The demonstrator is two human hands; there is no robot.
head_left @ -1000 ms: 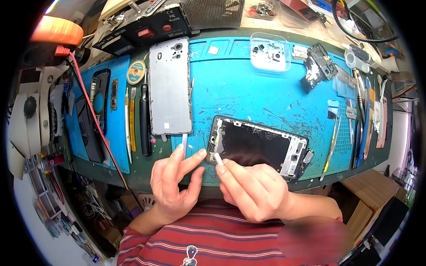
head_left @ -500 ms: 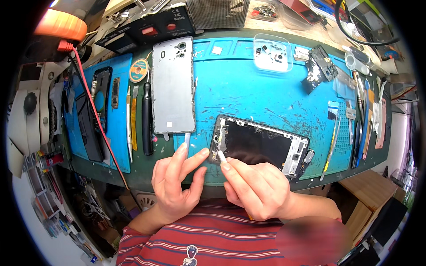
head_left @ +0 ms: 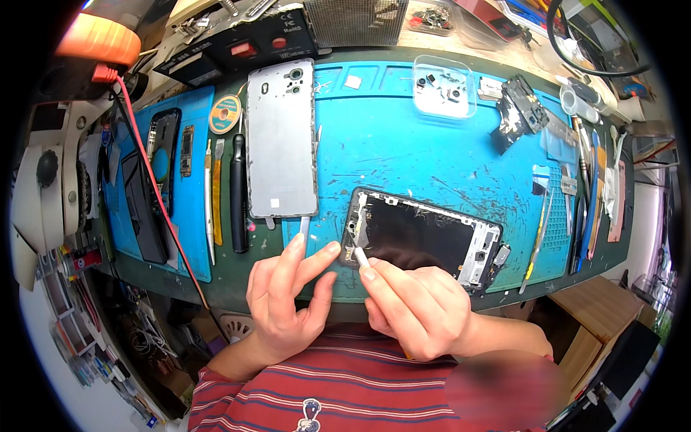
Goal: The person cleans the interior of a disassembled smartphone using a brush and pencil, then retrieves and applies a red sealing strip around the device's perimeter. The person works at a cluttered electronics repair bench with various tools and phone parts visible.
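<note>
In front of me a dismantled phone frame [head_left: 425,230] lies at a slant on the blue mat, its black inner panel bared. My right hand [head_left: 417,309] pinches a slim tool with a white end [head_left: 360,255], its tip at the frame's left end. What I take for the rest of the tool is hidden by my hand. My left hand [head_left: 291,306] has its fingers apart, the index fingertip beside the frame's lower left corner. It holds nothing. A grey phone back cover [head_left: 282,144] lies beyond it.
A clear plastic box [head_left: 444,86] of small parts stands at the back. Black phone parts [head_left: 520,111] lie right of it, and hand tools [head_left: 594,187] line the right side. On the left are a black-handled tool [head_left: 239,194], a wire spool [head_left: 225,114] and a red cable [head_left: 147,173].
Almost nothing differs. The view has shifted very slightly, and both hands keep their places by the phone frame.
</note>
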